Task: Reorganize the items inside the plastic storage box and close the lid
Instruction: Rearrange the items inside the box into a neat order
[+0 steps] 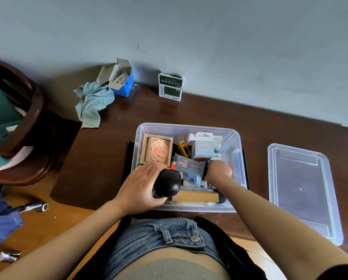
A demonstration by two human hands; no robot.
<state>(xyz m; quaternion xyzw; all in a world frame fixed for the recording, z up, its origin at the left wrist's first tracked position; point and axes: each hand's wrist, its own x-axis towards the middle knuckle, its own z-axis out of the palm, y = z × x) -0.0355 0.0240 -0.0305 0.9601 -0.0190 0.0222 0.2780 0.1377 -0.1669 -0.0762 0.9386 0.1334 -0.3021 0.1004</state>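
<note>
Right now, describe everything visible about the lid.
The lid is clear, slightly frosted plastic, rectangular with rounded corners and a raised rim around a recessed centre panel. It lies flat on the dark wooden table, to the right of the open box and apart from it. Neither hand touches it; the right forearm passes on its near left side. Small slot-like marks show along its far edge. Nothing rests on it.

One view only — a wide-angle camera on the person's head, looking steeply down and forward, close above the left hand [140,184] and right hand [219,170]. Beyond the hands lies the desk [108,158] — then the wall [209,37].
</note>
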